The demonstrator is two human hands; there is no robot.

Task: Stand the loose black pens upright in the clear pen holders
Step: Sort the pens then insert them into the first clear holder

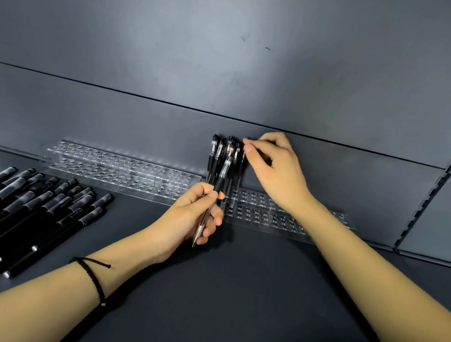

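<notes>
Keep the right hand (277, 168) pinching the standing pen (241, 165) at frame centre, seat it vertically in the clear holder (283, 222), and let the left hand (197, 216) grip the next pen (220, 180).

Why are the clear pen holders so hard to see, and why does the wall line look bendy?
Head view: the clear pen holders only show by small white glints against the dark shelf; the wide lens curves the wall seam.

- My left hand (198, 213) grips one black pen (220, 180), tip down.
- My right hand (277, 166) pinches an upright pen (242, 163) in the clear pen holder (256, 213).
- Loose pens (24, 209) lie near left.
</notes>
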